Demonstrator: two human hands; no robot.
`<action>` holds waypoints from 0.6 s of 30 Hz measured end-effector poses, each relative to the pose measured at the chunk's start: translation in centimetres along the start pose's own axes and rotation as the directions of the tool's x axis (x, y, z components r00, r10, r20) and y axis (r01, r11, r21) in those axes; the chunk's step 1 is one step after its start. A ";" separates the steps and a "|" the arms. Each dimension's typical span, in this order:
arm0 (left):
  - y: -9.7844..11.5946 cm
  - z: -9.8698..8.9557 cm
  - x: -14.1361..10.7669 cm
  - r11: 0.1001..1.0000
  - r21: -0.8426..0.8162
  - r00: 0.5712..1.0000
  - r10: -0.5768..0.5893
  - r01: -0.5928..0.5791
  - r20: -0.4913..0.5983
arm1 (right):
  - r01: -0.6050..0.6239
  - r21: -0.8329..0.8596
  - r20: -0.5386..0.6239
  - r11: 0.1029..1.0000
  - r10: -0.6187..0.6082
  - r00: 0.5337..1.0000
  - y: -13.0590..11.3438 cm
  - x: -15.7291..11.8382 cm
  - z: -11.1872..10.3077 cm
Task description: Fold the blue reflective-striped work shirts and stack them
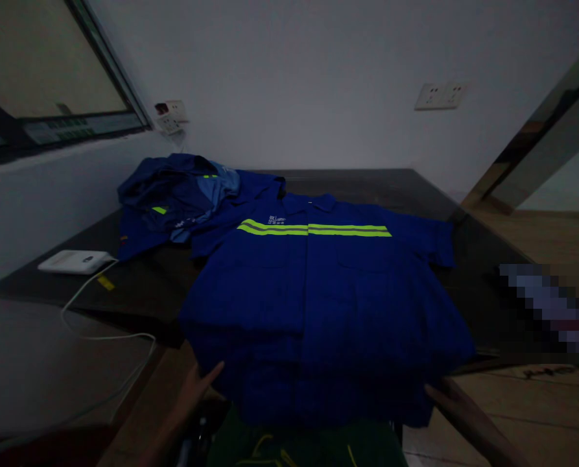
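A dark blue short-sleeved work shirt lies front side up across the table, its collar toward the wall. Yellow-green reflective tape crosses its chest, and small white lettering sits above the tape on the left. The lower part hangs over the table's near edge toward me. My left hand grips the shirt's left side near the hem, thumb on top and fingers hidden beneath the cloth. At the opposite side, my right hand pinches the lower edge, its fingers mostly out of sight.
A heap of blue clothing lies at the table's back left. Nearer is a white power bank with a white cable dropping off the edge. At the right, a pixelated object rests on the table. Wall sockets are behind.
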State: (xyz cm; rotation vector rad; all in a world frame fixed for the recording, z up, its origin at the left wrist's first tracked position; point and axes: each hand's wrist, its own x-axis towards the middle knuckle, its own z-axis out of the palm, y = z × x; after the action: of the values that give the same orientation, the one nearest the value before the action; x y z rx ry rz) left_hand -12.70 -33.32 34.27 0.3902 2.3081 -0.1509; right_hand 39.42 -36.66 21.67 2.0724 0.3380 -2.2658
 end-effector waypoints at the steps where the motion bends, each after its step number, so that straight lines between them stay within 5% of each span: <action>1: 0.4 0.2 -0.3 0.999 -0.030 0.999 -0.035 0.036 0.032 | -0.003 0.034 0.014 0.999 0.002 1.000 -0.3 -0.1 0.5; 11: 3.5 -4.0 -1.1 0.935 -0.222 0.958 -0.251 0.277 0.138 | -0.163 0.090 -0.085 0.982 0.171 0.982 0.3 -2.2 -1.9; 15: 3.1 -2.2 -1.6 0.973 -0.118 0.947 -0.157 0.196 0.280 | -0.201 -0.004 -0.143 0.979 0.199 0.970 1.1 -1.7 -2.2; 18: 2.1 -1.2 -1.4 1.000 0.023 0.987 -0.009 0.006 0.158 | -0.109 -0.262 -0.135 0.959 0.076 0.988 1.5 -0.9 -3.1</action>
State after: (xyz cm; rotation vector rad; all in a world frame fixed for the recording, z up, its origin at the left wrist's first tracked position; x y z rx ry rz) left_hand -11.92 -31.41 36.12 0.3676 2.1530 -0.2044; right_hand 42.82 -37.56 22.10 2.0447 0.5120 -1.9213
